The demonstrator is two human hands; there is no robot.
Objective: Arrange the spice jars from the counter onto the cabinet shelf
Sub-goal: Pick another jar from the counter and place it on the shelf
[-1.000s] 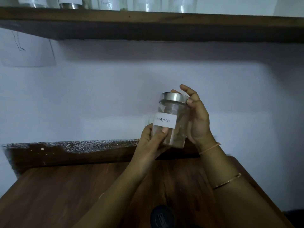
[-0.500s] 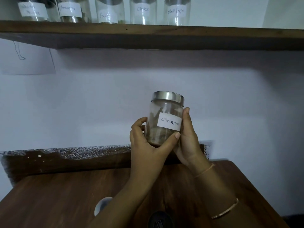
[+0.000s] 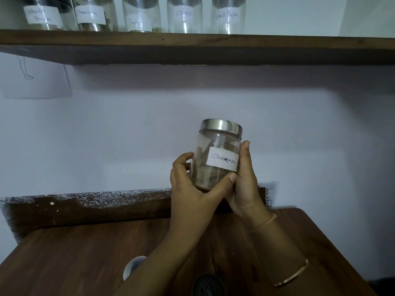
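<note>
A glass jar (image 3: 215, 150) with a metal lid and a white label reading Cinnamon is held upright in the air above the wooden counter (image 3: 64, 263). My left hand (image 3: 192, 189) cups its base and left side. My right hand (image 3: 245, 184) presses on its right side, thumb along the label's edge. Brown sticks show inside the jar. Overhead runs the wooden shelf (image 3: 192, 42), where several labelled jars stand in a row, among them Cloves (image 3: 184, 14) and Black Pepper (image 3: 227, 14). To the right of Black Pepper the shelf is bare.
A white round object (image 3: 133, 267) lies on the counter under my left forearm. A black round lid-like thing (image 3: 208, 285) sits at the counter's near edge. A dark backboard (image 3: 85, 208) lines the wall. A sheet of paper (image 3: 36, 80) hangs at the left.
My view has tilted up, so more of the shelf jars shows. The jar has been turned so its label faces me, and my right hand has slid from the lid down to the jar's side.
</note>
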